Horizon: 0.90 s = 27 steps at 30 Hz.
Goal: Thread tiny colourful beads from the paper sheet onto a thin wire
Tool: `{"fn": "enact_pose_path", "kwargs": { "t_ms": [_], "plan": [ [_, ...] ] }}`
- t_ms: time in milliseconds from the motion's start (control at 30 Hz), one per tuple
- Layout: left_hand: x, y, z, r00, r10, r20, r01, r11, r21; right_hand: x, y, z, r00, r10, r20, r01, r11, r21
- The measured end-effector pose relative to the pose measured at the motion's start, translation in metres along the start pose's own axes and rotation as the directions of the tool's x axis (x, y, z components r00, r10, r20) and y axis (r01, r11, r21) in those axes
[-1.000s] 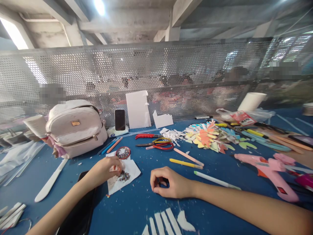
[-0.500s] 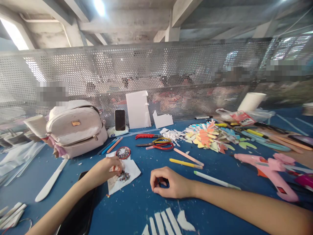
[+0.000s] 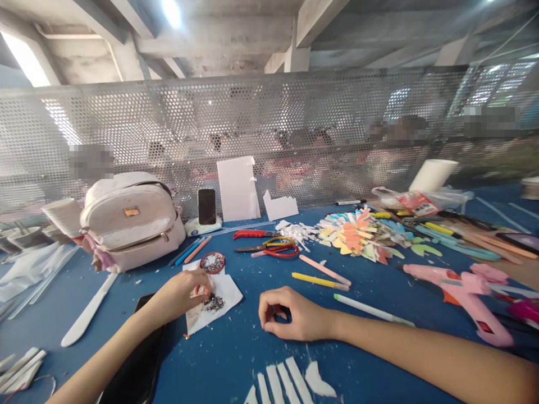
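My left hand (image 3: pixel 185 292) is over a sheet of white paper (image 3: pixel 229 289), its fingers pinched at a small pile of dark, multicoloured bits (image 3: pixel 215 303). Whatever is between the fingertips is too small to make out. Just beyond, a round red-rimmed container (image 3: pixel 213 262) full of similar bits sits at the paper's far edge. My right hand (image 3: pixel 292 314) rests on the blue table, loosely curled, and nothing shows inside it. Cut white strips (image 3: pixel 280 381) lie in front of it. A black phone-like slab (image 3: pixel 145 348) is partly beneath my left forearm.
Scissors with red and yellow handles (image 3: pixel 278 247), markers (image 3: pixel 320 280) and a pile of coloured paper cutouts (image 3: pixel 357 235) lie beyond my hands. A pink glue gun (image 3: pixel 458 292) is at the right. A white backpack (image 3: pixel 130 221) and a propped phone (image 3: pixel 206 206) stand at the back.
Almost nothing differs. My left hand makes at most a tiny shift over the pile, and my right hand stays in place.
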<state>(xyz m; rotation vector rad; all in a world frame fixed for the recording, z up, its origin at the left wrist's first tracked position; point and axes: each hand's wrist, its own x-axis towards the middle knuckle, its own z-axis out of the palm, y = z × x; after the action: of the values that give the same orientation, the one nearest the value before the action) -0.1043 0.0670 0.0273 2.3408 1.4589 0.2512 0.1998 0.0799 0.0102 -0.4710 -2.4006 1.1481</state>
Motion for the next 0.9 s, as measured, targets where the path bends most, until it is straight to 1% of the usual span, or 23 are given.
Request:
{"fn": "enact_pose_path", "kwargs": {
  "t_ms": [167, 600, 900],
  "plan": [
    [-0.0005, -0.0008, -0.0002, 1.000, -0.014, -0.018, 0.014, 1.000, 0.001, 0.0000, -0.0003, -0.0002, 1.000, 0.001, 0.007, -0.001, 1.000, 0.010],
    [0.0022, -0.0041, 0.0050, 0.998, -0.059, -0.017, 0.058, 0.998, -0.008, 0.0003, -0.0017, -0.0008, 1.000, 0.006, 0.010, -0.007, 1.000, 0.014],
    [0.0025, -0.0007, 0.0018, 0.999, -0.040, -0.011, 0.040, 0.999, -0.027, -0.0005, 0.0013, -0.0003, 1.000, 0.006, 0.022, -0.006, 1.000, 0.003]
  ]
}}
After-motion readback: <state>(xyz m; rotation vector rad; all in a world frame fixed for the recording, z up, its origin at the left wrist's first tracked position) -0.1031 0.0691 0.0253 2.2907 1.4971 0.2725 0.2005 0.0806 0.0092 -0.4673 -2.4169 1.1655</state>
